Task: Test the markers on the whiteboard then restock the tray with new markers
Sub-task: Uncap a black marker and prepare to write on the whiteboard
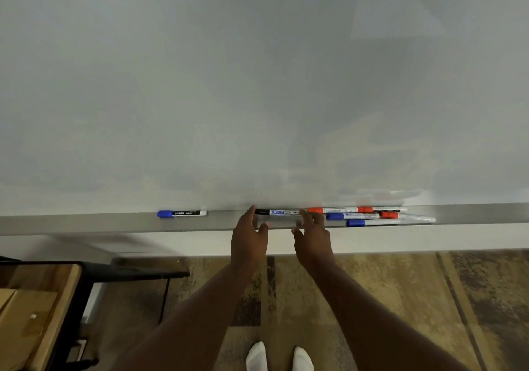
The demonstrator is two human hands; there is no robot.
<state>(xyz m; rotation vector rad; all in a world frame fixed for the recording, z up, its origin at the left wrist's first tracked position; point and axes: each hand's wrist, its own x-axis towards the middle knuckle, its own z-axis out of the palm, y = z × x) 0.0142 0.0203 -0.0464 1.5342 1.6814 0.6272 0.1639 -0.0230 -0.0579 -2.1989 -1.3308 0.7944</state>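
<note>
The whiteboard (257,84) fills the upper view and carries no marks. Along its lower edge runs a grey metal tray (86,223). A black-capped marker with a blue label (279,212) lies at the back of the tray. My left hand (249,234) touches its left end with extended fingertips, and my right hand (312,234) touches its right end; both thumbs sit at the tray's front lip. A blue-capped marker with a black barrel (181,213) lies alone to the left. Several red-capped and blue-capped markers (369,215) lie in a loose pile to the right.
A wooden table with a black frame (37,307) stands at the lower left, with a black chair leg or bar (143,274) jutting toward the middle. Below the tray is a patterned brown floor (400,299). My feet in white socks (279,357) stand just under the hands.
</note>
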